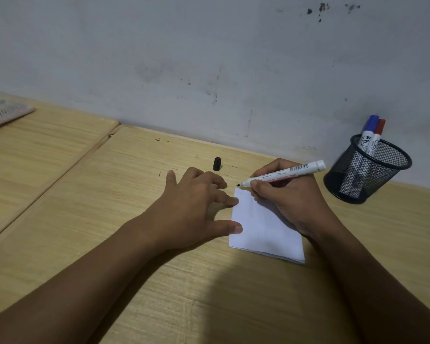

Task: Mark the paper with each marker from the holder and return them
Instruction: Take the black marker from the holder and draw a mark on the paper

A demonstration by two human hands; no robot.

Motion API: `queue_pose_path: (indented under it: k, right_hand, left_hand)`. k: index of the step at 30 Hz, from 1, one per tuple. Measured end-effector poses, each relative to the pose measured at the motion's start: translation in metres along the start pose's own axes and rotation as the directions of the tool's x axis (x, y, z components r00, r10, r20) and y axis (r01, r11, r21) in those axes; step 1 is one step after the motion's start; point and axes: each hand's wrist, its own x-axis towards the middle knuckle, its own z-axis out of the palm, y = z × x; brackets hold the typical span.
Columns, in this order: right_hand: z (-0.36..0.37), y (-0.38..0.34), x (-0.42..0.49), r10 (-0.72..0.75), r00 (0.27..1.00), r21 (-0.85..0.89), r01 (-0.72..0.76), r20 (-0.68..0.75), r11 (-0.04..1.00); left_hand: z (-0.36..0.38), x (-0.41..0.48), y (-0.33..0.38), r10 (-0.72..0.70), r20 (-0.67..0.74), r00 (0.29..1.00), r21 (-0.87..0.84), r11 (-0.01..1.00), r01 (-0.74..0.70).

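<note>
A small folded white paper (pixel 263 227) lies on the wooden table (pixel 134 189). My right hand (pixel 288 197) grips an uncapped white marker with a black tip (pixel 283 174), its tip hovering just past the paper's far left corner. My left hand (pixel 196 207) rests flat on the table, with the thumb and a fingertip touching the paper's left edge. The marker's black cap (pixel 217 164) stands alone on the table beyond my left hand. A black mesh holder (pixel 368 170) at the right holds a blue-capped marker (pixel 369 131) and a red-capped marker (pixel 378 132).
A grey stained wall (pixel 209 70) runs right behind the table. A seam (pixel 60 180) divides the table from a second wooden surface at the left. A pale woven object (pixel 3 111) lies at the far left edge.
</note>
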Motion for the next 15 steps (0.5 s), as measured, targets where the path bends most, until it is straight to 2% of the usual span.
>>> queue_pose_path:
  k: [6,15]
  right_hand:
    - [0.0039,0.0007,-0.0014,-0.010,1.000,-0.091,0.010,-0.001,0.996]
    - [0.0044,-0.0012,-0.0008,-0.004,1.000,-0.113,0.004,-0.001,0.994]
  left_hand:
    - [-0.0007,-0.0004,0.0004,-0.008,0.013,1.000,0.002,1.000,0.008]
    - [-0.0011,0.0005,0.0018,-0.013,0.012,1.000,-0.003,1.000,0.013]
